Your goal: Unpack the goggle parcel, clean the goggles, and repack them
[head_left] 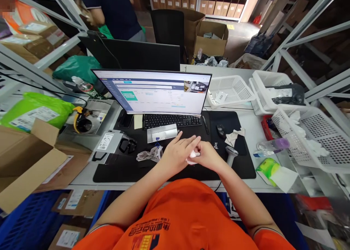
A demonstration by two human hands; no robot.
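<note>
My left hand and my right hand meet above the black desk mat. Between them is a small white thing, perhaps a tissue, mostly hidden by the palms and fingers. The left fingers reach across the tips of the right hand and rest against it. My right fingers are bent in and pinch the white thing. Just left of my hands lies a crumpled whitish wrapper. A clear and silver packet sits behind them, in front of the keyboard.
A monitor stands ahead. A scanner and mouse lie right, beside white baskets and a purple-capped bottle. At left are an open carton and dark goggles. Another person stands beyond.
</note>
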